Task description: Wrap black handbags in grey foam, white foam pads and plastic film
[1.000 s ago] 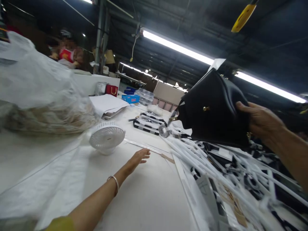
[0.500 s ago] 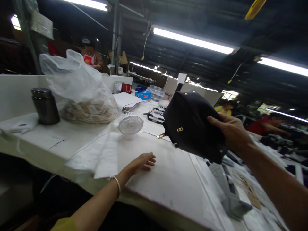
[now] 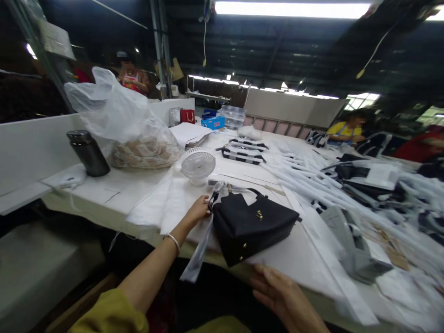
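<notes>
A black handbag (image 3: 256, 222) with gold-coloured hardware rests on the white table (image 3: 274, 263) near its front edge. At the bag's left side, my left hand (image 3: 199, 209) grips a dark strap (image 3: 214, 200) partly wrapped in clear plastic. A strip of that wrap (image 3: 198, 259) hangs down over the table edge. My right hand (image 3: 274, 289) is just below the bag, apart from it, with its fingers spread and nothing in them.
A small fan (image 3: 198, 165), a plastic bag of material (image 3: 145, 150) and a dark flask (image 3: 89, 152) stand at the left. A grey dispenser (image 3: 354, 245) is at the right, beside wrapped straps (image 3: 308, 178). People work farther back.
The handbag has come down from the raised right hand onto the table. My right hand has let go and moved lower. My left hand has closed on the strap. The camera view has shifted.
</notes>
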